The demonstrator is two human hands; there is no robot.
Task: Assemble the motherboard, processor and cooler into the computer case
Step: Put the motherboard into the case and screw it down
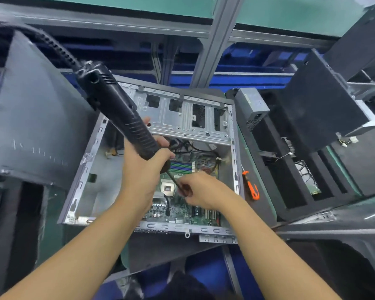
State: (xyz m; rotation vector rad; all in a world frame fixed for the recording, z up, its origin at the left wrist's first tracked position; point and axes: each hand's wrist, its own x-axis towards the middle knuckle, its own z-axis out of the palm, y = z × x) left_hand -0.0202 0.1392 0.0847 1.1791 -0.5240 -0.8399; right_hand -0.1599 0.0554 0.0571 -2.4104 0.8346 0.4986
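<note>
An open grey computer case [91, 161] lies flat in front of me with a green motherboard [182, 208] seated inside. The processor socket [167, 188] shows between my hands. My left hand [143, 169] grips the lower end of a black electric screwdriver [117, 109], which slants up to the left with its coiled cable. Its thin bit [173, 180] points down at the board. My right hand [200, 190] pinches the bit near its tip, just right of the socket. No cooler is visible.
An orange-handled tool [252, 187] lies on the mat right of the case. Black foam trays [301, 169] with parts stand at the right. A grey case panel [35, 118] leans at the left. Shelving with blue bins runs behind.
</note>
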